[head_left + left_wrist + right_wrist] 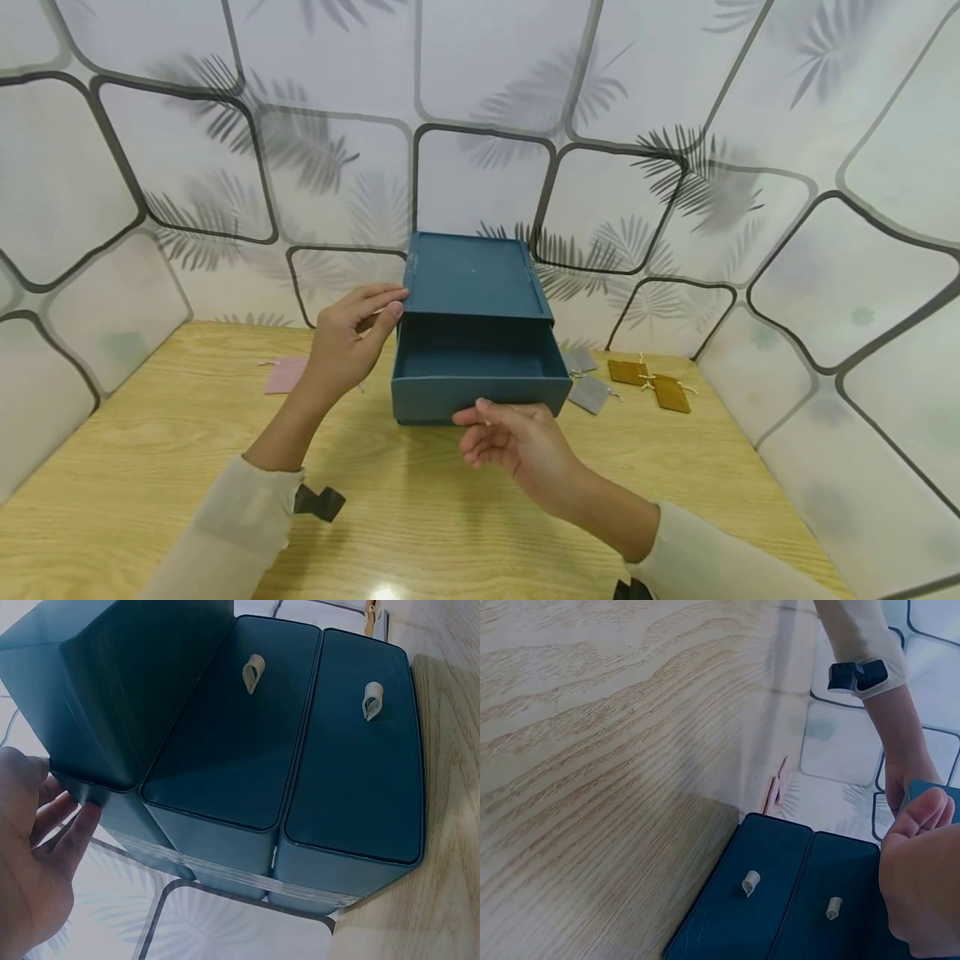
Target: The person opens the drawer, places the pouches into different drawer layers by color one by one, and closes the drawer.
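A dark blue drawer cabinet (472, 271) stands on the table against the patterned backdrop, its top drawer (480, 396) pulled out toward me. The inside of that drawer shows bare. My left hand (352, 333) rests on the cabinet's upper left edge, fingers fairly straight and fingertips against its side. At the middle of the drawer's front, my right hand (525, 454) pinches with thumb and forefinger where a pull tab would sit; the tab itself is hidden. Below, the middle drawer (232, 727) and bottom drawer (360, 765) are closed, each with a pale loop tab.
Left of the cabinet lies a pink drawstring pouch (285, 375), partly behind my left wrist. Right of it are two grey pouches, one nearer (590, 394), and two mustard pouches, the closer one (670, 393) beside the other. Wood-grain tabletop (405, 525) stretches in front.
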Demonstrator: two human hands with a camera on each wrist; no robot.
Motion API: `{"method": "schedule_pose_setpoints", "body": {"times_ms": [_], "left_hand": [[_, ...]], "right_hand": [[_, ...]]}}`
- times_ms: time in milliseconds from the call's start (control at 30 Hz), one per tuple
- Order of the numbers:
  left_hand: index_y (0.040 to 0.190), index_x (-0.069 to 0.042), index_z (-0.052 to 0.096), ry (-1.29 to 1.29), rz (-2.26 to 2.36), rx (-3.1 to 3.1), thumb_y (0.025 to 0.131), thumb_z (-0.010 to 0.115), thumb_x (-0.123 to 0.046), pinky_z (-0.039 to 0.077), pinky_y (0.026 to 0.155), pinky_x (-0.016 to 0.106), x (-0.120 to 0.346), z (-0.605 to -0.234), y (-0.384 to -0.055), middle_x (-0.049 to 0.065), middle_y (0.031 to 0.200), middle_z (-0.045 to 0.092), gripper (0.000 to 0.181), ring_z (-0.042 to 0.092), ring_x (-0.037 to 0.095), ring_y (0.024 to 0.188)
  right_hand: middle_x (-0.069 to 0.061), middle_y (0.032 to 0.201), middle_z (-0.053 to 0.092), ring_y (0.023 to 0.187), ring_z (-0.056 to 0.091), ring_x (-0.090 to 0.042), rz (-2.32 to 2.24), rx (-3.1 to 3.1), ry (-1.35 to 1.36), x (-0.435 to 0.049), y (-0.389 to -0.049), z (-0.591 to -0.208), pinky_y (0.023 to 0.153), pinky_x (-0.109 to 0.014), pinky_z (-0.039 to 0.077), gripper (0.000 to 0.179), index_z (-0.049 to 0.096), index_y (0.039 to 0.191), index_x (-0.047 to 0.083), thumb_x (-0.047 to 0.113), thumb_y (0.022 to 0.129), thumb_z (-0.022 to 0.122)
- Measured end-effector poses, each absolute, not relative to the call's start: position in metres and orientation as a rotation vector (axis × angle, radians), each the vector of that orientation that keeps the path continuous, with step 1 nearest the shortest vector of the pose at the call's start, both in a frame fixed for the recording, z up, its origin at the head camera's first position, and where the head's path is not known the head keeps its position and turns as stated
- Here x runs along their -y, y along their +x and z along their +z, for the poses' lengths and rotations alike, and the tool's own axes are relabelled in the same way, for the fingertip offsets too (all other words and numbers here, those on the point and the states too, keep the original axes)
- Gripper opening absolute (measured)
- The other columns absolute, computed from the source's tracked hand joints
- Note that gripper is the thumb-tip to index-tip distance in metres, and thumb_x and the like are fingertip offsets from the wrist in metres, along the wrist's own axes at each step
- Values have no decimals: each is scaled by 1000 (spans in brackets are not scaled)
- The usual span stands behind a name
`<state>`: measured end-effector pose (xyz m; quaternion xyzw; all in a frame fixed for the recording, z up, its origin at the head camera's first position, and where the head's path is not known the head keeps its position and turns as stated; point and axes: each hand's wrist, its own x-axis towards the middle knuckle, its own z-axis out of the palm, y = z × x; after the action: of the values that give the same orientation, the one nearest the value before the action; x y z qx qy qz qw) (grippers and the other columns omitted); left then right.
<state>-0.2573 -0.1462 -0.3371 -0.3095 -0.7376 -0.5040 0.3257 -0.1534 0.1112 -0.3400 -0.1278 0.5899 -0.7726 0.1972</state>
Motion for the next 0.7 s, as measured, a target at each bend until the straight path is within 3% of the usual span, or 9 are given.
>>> {"method": "schedule_pose_setpoints", "body": {"times_ms": [700], "left_hand": [[124, 3, 72, -811, -1319, 1941, 100, 64, 2, 54, 90, 14, 147, -336, -257, 13, 127, 68, 26, 68, 26, 109]], "right_hand": [[-2, 80, 74, 71, 69, -13, -2145, -1655, -329, -112, -145, -339, 69, -26, 59, 32, 79, 108, 3, 26, 106, 58]]}}
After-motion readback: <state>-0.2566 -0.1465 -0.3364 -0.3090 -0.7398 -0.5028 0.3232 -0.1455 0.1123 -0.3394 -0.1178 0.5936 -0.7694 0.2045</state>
